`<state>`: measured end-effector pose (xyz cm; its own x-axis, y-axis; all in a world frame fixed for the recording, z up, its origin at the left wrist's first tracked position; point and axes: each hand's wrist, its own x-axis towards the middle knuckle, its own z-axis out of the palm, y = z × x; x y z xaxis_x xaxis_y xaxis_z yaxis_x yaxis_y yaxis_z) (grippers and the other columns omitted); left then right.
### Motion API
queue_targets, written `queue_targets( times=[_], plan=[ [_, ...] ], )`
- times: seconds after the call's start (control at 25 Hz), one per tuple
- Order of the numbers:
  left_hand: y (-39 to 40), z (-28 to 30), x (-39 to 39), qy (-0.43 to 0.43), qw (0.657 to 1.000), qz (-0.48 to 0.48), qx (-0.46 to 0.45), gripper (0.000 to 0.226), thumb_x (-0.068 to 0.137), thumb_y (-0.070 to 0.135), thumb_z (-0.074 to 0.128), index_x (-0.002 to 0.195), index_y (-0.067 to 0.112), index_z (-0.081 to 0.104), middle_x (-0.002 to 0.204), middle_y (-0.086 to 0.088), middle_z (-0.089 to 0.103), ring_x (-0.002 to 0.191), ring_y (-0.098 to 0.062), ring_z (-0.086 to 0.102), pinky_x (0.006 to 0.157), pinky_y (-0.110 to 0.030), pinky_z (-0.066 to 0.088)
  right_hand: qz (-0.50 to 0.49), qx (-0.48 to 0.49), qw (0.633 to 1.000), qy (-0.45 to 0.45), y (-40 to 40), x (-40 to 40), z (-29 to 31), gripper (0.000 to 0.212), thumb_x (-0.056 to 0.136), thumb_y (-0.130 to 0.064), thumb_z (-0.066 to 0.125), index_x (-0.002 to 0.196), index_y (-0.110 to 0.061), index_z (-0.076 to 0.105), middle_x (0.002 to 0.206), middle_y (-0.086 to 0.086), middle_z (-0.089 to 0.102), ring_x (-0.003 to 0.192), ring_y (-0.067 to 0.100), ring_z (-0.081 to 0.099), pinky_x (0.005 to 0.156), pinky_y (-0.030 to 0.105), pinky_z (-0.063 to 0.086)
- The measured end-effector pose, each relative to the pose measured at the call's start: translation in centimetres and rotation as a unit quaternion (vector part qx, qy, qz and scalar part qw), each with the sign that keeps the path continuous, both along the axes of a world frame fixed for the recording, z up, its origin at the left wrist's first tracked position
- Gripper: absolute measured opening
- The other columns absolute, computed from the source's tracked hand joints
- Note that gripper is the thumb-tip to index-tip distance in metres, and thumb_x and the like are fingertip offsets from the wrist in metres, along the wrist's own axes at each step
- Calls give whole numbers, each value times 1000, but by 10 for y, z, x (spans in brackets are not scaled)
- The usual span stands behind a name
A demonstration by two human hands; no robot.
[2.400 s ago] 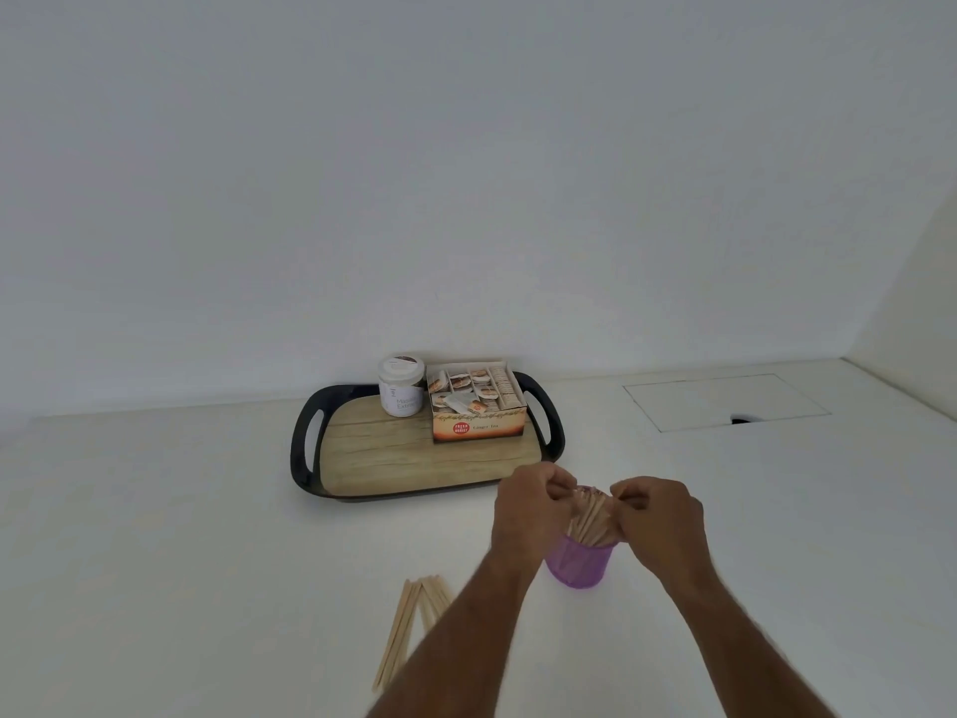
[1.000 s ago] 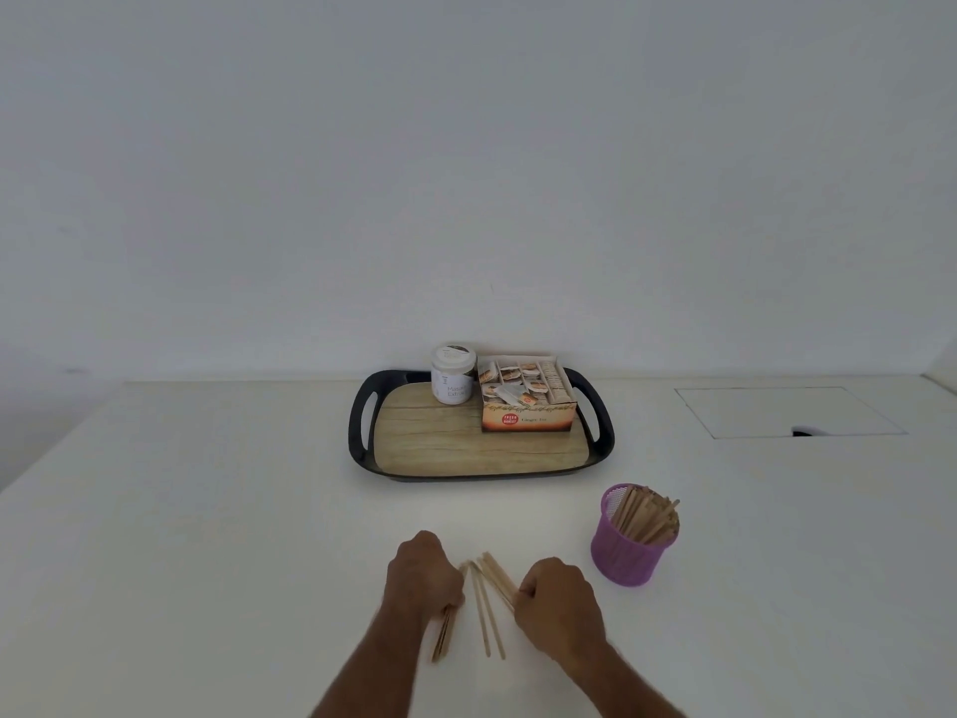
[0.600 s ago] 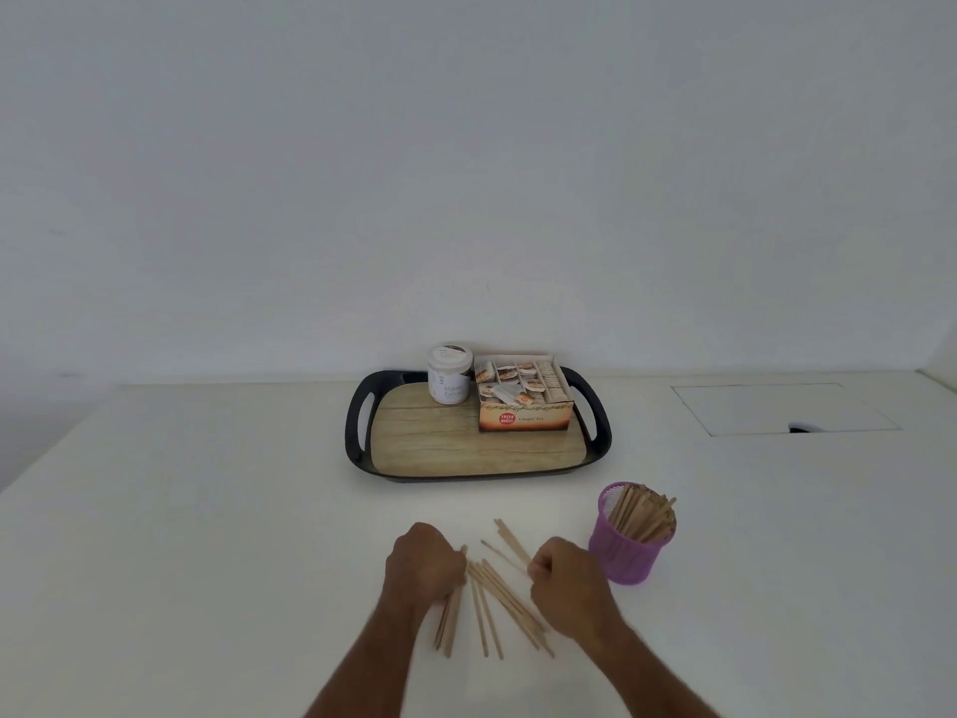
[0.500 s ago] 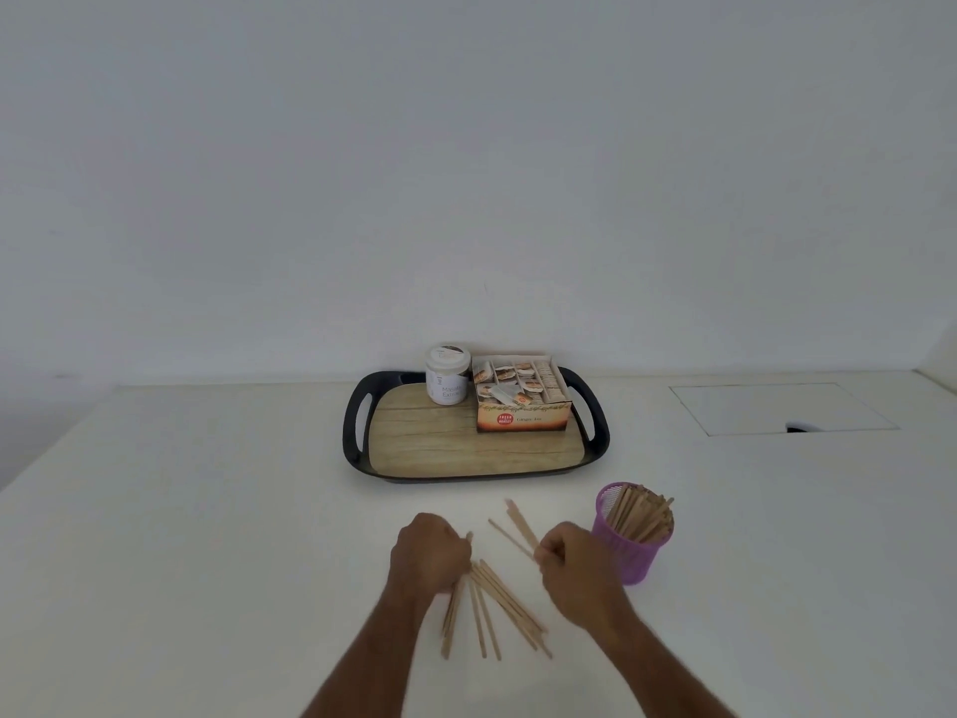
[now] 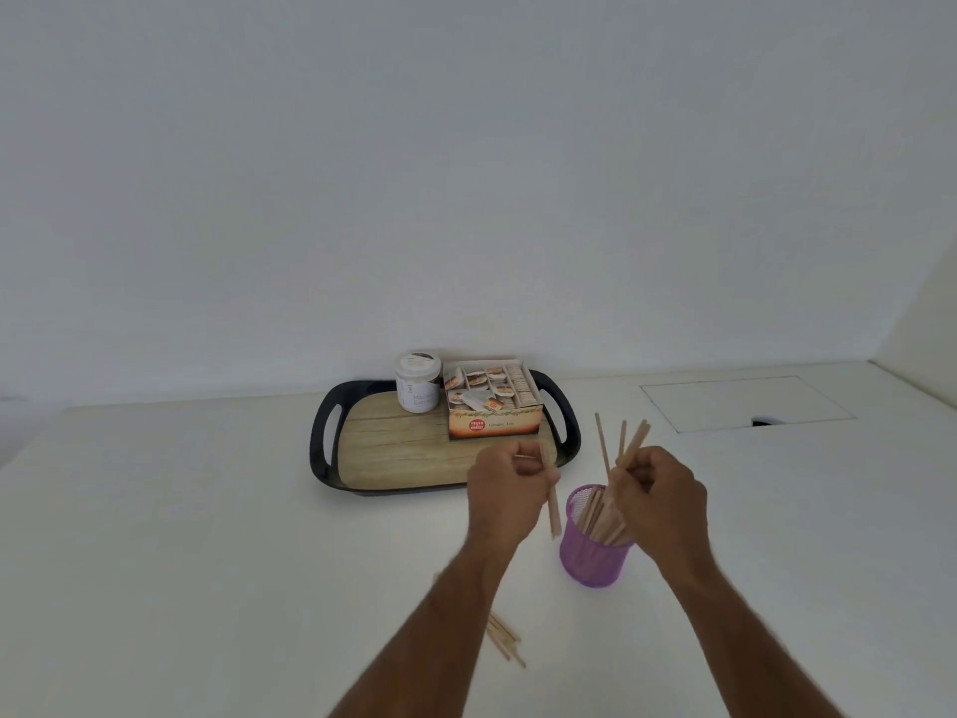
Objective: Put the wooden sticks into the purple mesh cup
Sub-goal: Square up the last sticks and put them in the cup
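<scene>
Above the purple mesh cup (image 5: 590, 557), both hands' fingers (image 5: 634, 471) pinch wooden sticks (image 5: 624, 443).

I seem to be at an office or break-room drinks corner, though I can't be certain. A plain white worktop (image 5: 181, 510) meets bare white walls, and a flush cable hatch (image 5: 745, 404) with a notch is cut into the surface. On a black-handled serving tray (image 5: 323, 448) stand a white lidded jar (image 5: 417, 381) and an open box of sachets (image 5: 489, 401).

Pale matt wooden sticks (image 5: 624, 444), purple mesh cup (image 5: 590, 559), wood-grain tray (image 5: 393, 448).
</scene>
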<state>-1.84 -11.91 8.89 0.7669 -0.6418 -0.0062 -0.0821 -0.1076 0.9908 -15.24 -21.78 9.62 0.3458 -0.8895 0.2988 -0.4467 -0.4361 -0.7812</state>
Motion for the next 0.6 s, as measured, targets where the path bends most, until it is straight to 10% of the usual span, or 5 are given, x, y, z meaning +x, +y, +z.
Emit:
queue_targets(
  times=[0.6],
  plan=[
    [-21,-18,-15,-79,994,-60,36,26,84,13,78,109,12,74,96,0,77,85,-5,72,84,-28,60,-14,44,998,42,-18,-18,-14,24,82,-11,68,106,-10,73,92,2,76,88,18,70,90,35,53]
  ],
)
